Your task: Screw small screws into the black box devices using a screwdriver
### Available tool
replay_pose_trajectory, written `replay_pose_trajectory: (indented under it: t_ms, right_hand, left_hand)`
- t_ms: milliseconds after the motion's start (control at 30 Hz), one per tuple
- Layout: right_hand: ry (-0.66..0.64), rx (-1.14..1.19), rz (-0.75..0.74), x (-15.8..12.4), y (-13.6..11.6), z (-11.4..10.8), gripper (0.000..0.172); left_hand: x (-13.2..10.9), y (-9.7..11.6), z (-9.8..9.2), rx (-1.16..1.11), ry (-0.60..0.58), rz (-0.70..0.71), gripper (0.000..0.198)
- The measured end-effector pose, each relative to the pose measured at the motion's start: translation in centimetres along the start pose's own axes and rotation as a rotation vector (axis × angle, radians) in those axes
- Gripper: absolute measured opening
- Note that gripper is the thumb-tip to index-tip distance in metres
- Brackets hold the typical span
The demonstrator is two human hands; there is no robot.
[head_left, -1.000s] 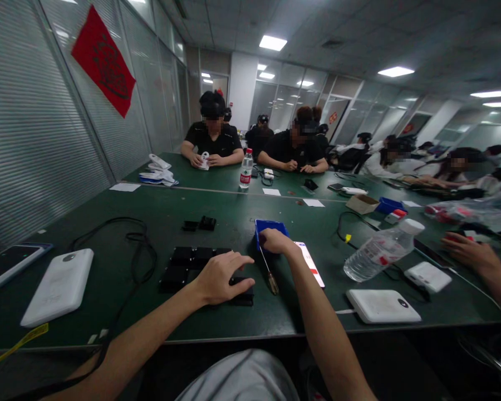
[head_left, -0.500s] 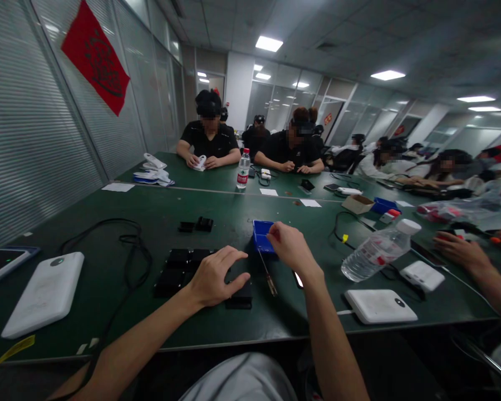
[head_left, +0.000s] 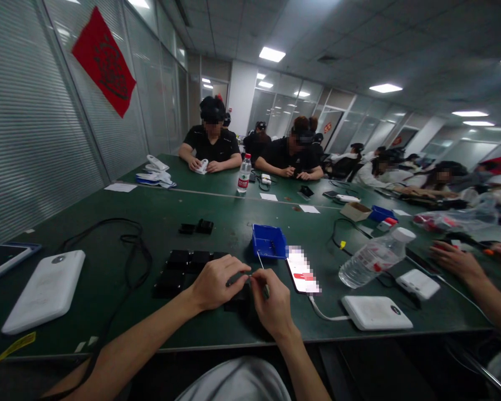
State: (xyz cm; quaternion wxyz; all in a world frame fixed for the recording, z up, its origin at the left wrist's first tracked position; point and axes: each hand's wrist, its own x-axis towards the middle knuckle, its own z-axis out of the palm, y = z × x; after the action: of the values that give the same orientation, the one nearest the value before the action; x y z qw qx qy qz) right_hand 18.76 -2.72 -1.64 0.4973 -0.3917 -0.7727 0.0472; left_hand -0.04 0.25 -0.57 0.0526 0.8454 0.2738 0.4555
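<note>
My left hand [head_left: 220, 283] is over the black blocks, its thumb and forefinger closed at the tips. Right beside it, my right hand [head_left: 271, 299] makes a pinch, and the fingertips of both hands nearly meet. Whatever lies between them is too small to make out. Several square black blocks [head_left: 179, 259] sit in rows under and left of my left hand. Behind my hands stands a blue tray [head_left: 269, 241] with small thin parts inside. A screwdriver's thin metal shaft [head_left: 259, 259] leans on its edge; the handle is mostly hidden by my right hand.
A lit phone [head_left: 301, 270] is cabled to a white power bank [head_left: 376, 312]. A tilted water bottle [head_left: 371, 257] lies right of it. Two black pieces [head_left: 204, 226] lie behind the blocks. At left are another white power bank [head_left: 45, 289] and a black cable [head_left: 133, 239]. Co-workers sit opposite and at right.
My right hand has come from the blue tray back toward me and left, to my left hand's fingertips. My left hand's thumb and forefinger have drawn together. The phone is now uncovered.
</note>
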Motion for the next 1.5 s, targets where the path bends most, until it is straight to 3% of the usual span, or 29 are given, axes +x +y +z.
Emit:
replay_pose_trajectory:
  t_ms: [367,1067,1367,1500]
  right_hand:
    - [0.012,0.195,0.181,-0.9,-0.4,0.3,0.007]
    - [-0.039,0.253,0.292,-0.4,-0.8,-0.1,0.016]
    - [-0.005,0.255,0.321,-0.2,-0.6,-0.6,0.012]
    - [0.005,0.337,0.428,-0.1,0.6,-1.8,0.014]
  left_hand:
    - [0.3,0.3,-0.1,-0.054,-0.011,0.042,0.015]
    - [0.2,0.2,-0.3,0.031,-0.011,0.034,0.016]
    - [0.2,0.6,-0.8,-0.029,-0.136,-0.031,0.011]
    - [0.2,0.8,-1.2,-0.032,-0.239,-0.060,0.038]
